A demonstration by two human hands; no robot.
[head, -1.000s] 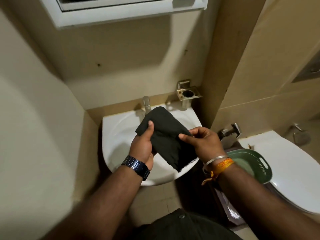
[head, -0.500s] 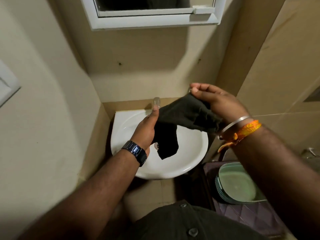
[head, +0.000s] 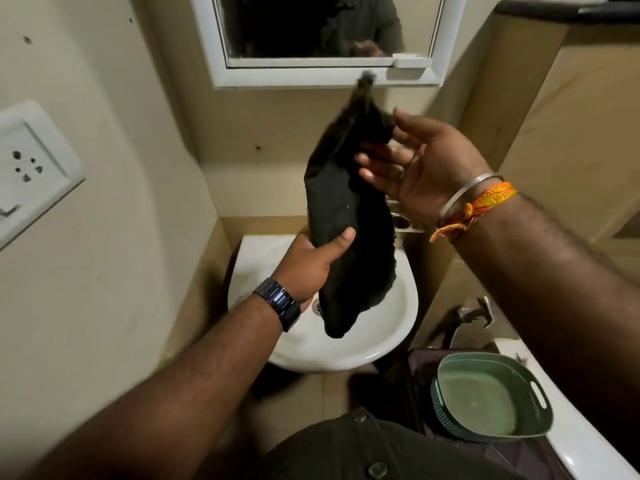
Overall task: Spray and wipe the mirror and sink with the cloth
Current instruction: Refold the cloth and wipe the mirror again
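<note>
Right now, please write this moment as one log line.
left hand: grips cloth | right hand: open beside cloth | cloth: above sink, below mirror | wiping: not yet

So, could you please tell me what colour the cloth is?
The cloth is black, seen in the head view, gripped by the left hand.

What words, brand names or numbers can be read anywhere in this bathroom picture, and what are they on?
None can be read.
Orange wristband on the right wrist: carries printed marks, too blurred to read.
Wristwatch on the left wrist: no dial or brand shows.
Wall socket: only holes, no lettering visible.
Dark cloth, mirror, sink and green basket: no lettering visible.
</note>
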